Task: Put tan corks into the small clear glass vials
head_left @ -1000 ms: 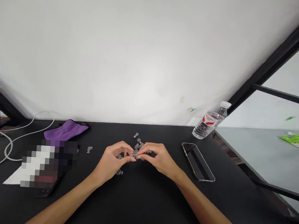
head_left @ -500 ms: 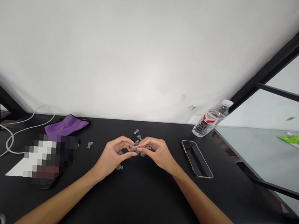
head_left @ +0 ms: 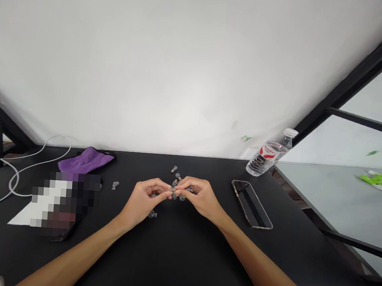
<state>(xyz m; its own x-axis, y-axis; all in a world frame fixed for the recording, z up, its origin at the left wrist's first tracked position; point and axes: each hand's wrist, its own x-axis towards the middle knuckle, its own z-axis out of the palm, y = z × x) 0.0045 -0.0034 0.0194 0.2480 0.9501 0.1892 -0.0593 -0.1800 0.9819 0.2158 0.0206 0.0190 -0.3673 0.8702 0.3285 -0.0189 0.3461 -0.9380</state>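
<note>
Fingertip to fingertip, my left hand point(head_left: 144, 200) and my right hand point(head_left: 202, 195) meet over the middle of the black table. A tiny clear glass bottle point(head_left: 172, 189) is pinched in my left thumb and fingers. My right thumb and fingers close on a small tan cork at its mouth, mostly hidden by the fingertips. Several similar small bottles lie under and around the hands, among them a corked bottle point(head_left: 174, 169) behind them and a glass bottle point(head_left: 152, 214) below my left hand. Another small bottle point(head_left: 115, 185) lies apart to the left.
A phone point(head_left: 252, 205) and a tilted-looking water bottle point(head_left: 270, 154) are on the right of the black table point(head_left: 176, 255). To the left are a purple cloth point(head_left: 87, 161), a white cable point(head_left: 14, 175) and white paper point(head_left: 22, 213) beside a blurred-out dark object. A white wall rises behind.
Both hands stay nearly in place, still pinching. The fingertips have drawn slightly closer around the bottle and cork, and less of the bottle shows.
</note>
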